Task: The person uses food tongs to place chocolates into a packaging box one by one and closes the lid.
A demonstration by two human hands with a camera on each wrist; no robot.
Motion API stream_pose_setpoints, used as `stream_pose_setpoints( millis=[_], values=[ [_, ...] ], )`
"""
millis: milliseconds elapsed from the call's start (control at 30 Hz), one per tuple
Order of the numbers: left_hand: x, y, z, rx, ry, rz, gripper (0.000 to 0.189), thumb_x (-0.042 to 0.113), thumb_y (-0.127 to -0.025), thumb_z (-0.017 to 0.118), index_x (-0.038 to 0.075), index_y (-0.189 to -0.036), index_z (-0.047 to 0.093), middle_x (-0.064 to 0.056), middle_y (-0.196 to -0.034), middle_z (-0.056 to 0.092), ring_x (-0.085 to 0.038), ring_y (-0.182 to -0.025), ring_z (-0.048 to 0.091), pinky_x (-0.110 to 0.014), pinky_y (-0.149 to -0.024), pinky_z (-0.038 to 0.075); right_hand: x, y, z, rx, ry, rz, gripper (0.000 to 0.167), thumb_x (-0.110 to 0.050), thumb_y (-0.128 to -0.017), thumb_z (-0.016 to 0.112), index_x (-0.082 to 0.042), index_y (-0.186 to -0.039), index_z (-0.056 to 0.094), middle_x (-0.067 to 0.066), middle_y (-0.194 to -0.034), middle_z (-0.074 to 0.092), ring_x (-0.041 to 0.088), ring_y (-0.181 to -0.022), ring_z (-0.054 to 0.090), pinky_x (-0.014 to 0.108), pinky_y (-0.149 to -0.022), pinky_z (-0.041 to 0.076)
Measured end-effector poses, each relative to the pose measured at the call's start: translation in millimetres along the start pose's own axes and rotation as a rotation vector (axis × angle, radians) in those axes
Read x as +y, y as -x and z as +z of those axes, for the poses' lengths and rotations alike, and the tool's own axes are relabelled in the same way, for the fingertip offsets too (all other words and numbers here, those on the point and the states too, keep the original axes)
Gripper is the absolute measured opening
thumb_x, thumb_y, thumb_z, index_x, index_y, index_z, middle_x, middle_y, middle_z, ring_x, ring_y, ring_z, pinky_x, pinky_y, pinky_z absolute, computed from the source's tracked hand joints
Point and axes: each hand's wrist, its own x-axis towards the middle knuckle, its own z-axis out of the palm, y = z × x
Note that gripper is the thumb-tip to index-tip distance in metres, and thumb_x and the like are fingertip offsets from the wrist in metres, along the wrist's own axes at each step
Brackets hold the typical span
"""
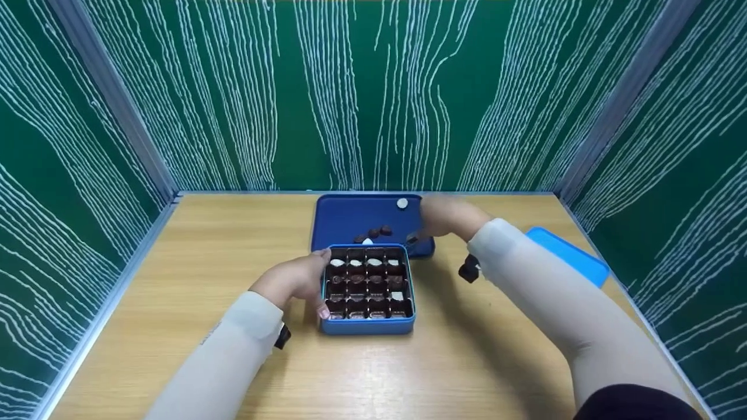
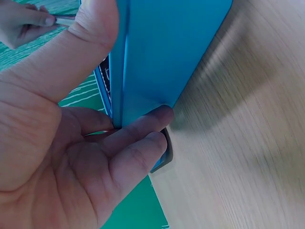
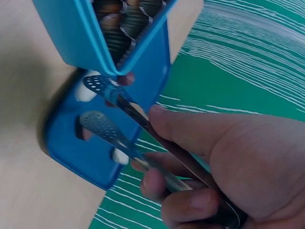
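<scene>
A blue box [image 1: 367, 326] with a dark compartment insert [image 1: 366, 302] stands mid-table, white and brown chocolates in some compartments. My left hand [image 1: 295, 280] grips its left side, thumb by the near corner and fingers at the far one. In the right wrist view my right hand [image 3: 252, 162] holds metal tongs [image 3: 178, 155] with perforated tips, spread apart. They are over the dark blue tray [image 1: 350, 213] behind the box. On that tray lie brown chocolates [image 1: 374, 233] and a white chocolate [image 1: 402, 203]; the box partly hides its near edge. Motion blurs the right hand in the head view.
A bright blue flat lid-like piece [image 1: 569, 256] lies at the right of the wooden table [image 1: 233, 233]. Green panels [image 1: 373, 116] with white lines enclose the back and sides.
</scene>
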Motion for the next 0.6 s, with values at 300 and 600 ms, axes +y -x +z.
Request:
stream_pose_setpoints(
  millis=[300, 600],
  values=[
    [-0.4, 0.6, 0.6, -0.006, 0.042, -0.013, 0.143, 0.007, -0.077, 0.102, 0.012, -0.183, 0.007, -0.011, -0.193, 0.002, -0.04, -0.178, 0.01, -0.058, -0.145, 0.02, -4.2, -7.7, 8.5, 0.106, 0.015, 0.083, 0.035, -0.038, -0.103, 0.084, -0.004, -0.1, 0.076, 0.007, -0.09, 0.073, 0.021, -0.077, 0.06, 0.041, -0.072, 0.061],
    [-0.2, 0.7, -1.3, -0.008, 0.021, -0.021, 0.144, 0.011, -0.077, 0.103, 0.015, -0.184, 0.006, -0.011, -0.193, 0.001, -0.039, -0.179, 0.009, -0.057, -0.146, 0.018, -3.0, -3.2, 3.1, 0.105, -0.01, 0.088, 0.05, -0.048, -0.102, 0.084, 0.0, -0.115, 0.079, 0.016, -0.109, 0.083, 0.027, -0.088, 0.072, 0.051, -0.089, 0.068]
  ],
)
